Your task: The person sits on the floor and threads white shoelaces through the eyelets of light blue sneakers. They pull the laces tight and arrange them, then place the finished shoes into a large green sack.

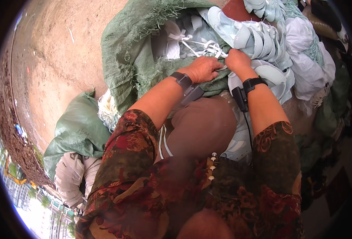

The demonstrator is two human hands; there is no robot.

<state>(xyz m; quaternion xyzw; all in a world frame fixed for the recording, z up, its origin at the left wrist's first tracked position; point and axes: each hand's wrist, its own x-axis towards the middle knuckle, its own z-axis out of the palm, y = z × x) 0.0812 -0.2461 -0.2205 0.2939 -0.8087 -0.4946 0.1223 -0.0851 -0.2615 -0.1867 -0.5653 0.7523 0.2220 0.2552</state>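
Both my hands work close together over the mouth of a green woven sack with frayed edges. My left hand is bent over the sack's near rim, its fingertips closed on a white lace. Beside it, my right hand is curled into a fist, pinching the lace by its fingers. Loops of knotted white lace trail from the hands into the sack. Pale blue shoe uppers lie inside. To the right, a nested row of light blue shoe uppers lies against the sack.
White bundles with pale green cords sit at the far right. A closed green sack lies at left, with beige stacked shoe uppers below it. My knee is just below the hands. Bare concrete ground extends to the left.
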